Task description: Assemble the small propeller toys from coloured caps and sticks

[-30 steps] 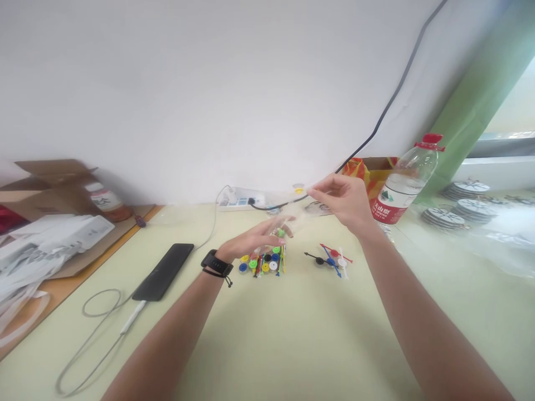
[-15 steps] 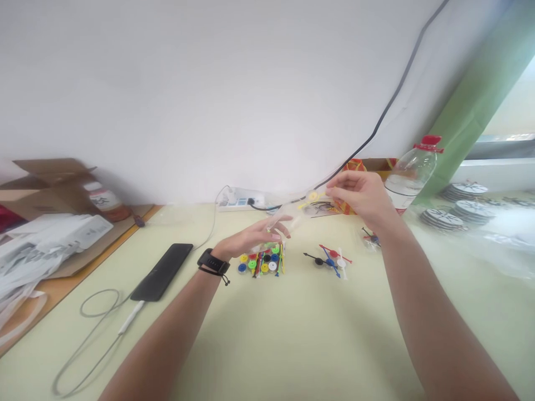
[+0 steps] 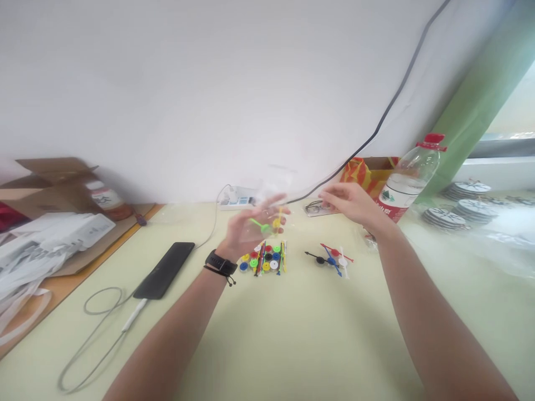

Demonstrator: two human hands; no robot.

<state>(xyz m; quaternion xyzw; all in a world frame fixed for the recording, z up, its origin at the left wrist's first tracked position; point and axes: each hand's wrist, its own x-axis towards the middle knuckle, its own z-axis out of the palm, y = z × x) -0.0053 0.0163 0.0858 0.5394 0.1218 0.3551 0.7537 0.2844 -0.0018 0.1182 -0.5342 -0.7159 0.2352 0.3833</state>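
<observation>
Lying at the left edge of the frame are a cardboard box (image 3: 50,172) and white bags (image 3: 37,245), with a black phone (image 3: 164,270) on its grey cable (image 3: 94,328) a little further in on the pale table (image 3: 292,345). Near the centre, the left hand (image 3: 251,228), a black watch (image 3: 220,263) on its wrist, is raised with fingers (image 3: 273,203) loosely curled and slightly apart around a clear plastic bag (image 3: 270,209); green and yellow pieces (image 3: 270,224) show through it. Just below lies a packet of coloured discs (image 3: 264,259). Right of that, loose sticks with round heads (image 3: 332,259) rest on the table. Above them the right hand (image 3: 353,203) hovers, fingers partly spread, holding nothing that can be made out. A water bottle (image 3: 407,178) stands at the right.
</observation>
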